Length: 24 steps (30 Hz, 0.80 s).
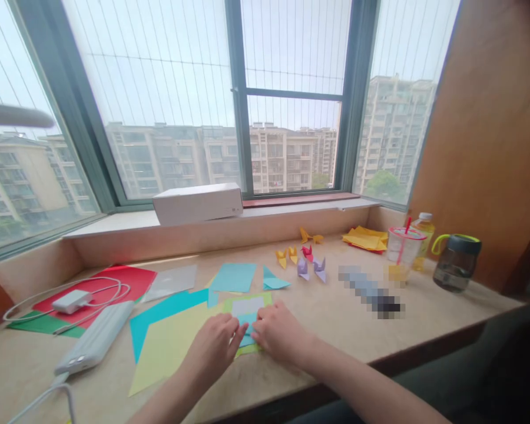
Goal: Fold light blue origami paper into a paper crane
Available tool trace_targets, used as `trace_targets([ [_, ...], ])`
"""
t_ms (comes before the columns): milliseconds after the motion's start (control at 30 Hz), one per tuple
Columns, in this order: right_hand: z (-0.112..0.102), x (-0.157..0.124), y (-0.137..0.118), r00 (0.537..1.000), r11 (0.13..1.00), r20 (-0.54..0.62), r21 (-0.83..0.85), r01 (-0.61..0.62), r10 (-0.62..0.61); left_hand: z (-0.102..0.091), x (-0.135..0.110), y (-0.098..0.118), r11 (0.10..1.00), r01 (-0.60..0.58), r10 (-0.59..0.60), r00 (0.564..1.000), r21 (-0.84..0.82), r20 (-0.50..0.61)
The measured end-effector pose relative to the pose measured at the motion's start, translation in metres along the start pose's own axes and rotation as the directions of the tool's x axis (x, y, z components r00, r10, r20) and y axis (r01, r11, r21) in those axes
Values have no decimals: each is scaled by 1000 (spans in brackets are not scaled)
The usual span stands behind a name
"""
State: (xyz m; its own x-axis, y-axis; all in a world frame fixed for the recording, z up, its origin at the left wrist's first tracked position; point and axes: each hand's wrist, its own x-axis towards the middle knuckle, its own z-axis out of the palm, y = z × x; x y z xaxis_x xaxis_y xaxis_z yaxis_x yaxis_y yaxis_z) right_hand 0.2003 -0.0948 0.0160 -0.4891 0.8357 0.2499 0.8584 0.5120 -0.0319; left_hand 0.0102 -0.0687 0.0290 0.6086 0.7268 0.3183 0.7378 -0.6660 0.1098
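Observation:
My left hand (219, 340) and my right hand (277, 333) meet over a small piece of light blue paper (246, 338). The fingers of both are curled and closed on the paper at its two sides, with fingertips hiding part of it. Beneath it lie a light green sheet (265, 299) and a pale whitish sheet (248, 304). Just beyond my hands are a square light blue sheet (235, 277) and a folded light blue piece (274, 280). Small folded paper cranes stand farther back: yellow (281, 258), red (308, 253) and purple (320, 270).
Left are yellow (168, 344), blue (136, 338) and red sheets (139, 275), a power bank (95, 337) and a charger (72, 301). Right are yellow papers (365, 238), a straw cup (404, 253), a bottle (424, 227), a dark jug (454, 268) and a pixelated object (368, 288). A white box (198, 204) sits on the sill.

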Motion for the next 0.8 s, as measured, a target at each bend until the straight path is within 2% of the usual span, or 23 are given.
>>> trace_targets([
  [67, 2, 2, -1, 999, 999, -34, 15, -34, 34, -1, 1, 6, 991, 65, -59, 997, -118, 49],
  [133, 3, 4, 1, 989, 989, -78, 82, -119, 125, 2, 7, 9, 953, 142, -128, 989, -266, 71],
  [267, 3, 9, 2, 967, 966, -111, 149, -212, 230, 19, 24, 9, 777, 290, -261, 956, -559, 134],
  [333, 2, 8, 3, 957, 956, -125, 169, -239, 261, 28, 32, 9, 731, 313, -290, 947, -606, 140],
  [433, -6, -4, 16, 935, 940, -154, 177, -291, 319, 35, 40, 12, 841, 227, -245, 969, -491, 27],
  [500, -18, -23, 40, 902, 917, -190, 171, -359, 388, 34, 42, 16, 918, 154, -160, 987, -365, 13],
  [567, -31, -50, 75, 835, 866, -232, 152, -476, 499, 32, 45, 19, 960, 116, -102, 992, -257, 68],
  [600, -37, -65, 95, 772, 811, -253, 130, -571, 584, 30, 46, 21, 971, 114, -94, 990, -208, 103],
  [633, -42, -79, 115, 650, 685, -257, 68, -726, 715, 30, 47, 22, 980, 116, -95, 987, -159, 132],
  [667, -47, -93, 134, 536, 553, -236, 6, -833, 810, 30, 49, 24, 987, 115, -97, 983, -112, 155],
  [700, -49, -105, 151, 444, 444, -173, -41, -895, 879, 30, 51, 25, 992, 111, -98, 980, -64, 172],
  [733, -51, -116, 165, 411, 408, -130, -52, -912, 902, 31, 53, 26, 995, 102, -97, 978, -19, 183],
  [800, -50, -130, 185, 399, 395, -67, -56, -917, 915, 32, 58, 28, 994, 93, -102, 976, 57, 191],
])
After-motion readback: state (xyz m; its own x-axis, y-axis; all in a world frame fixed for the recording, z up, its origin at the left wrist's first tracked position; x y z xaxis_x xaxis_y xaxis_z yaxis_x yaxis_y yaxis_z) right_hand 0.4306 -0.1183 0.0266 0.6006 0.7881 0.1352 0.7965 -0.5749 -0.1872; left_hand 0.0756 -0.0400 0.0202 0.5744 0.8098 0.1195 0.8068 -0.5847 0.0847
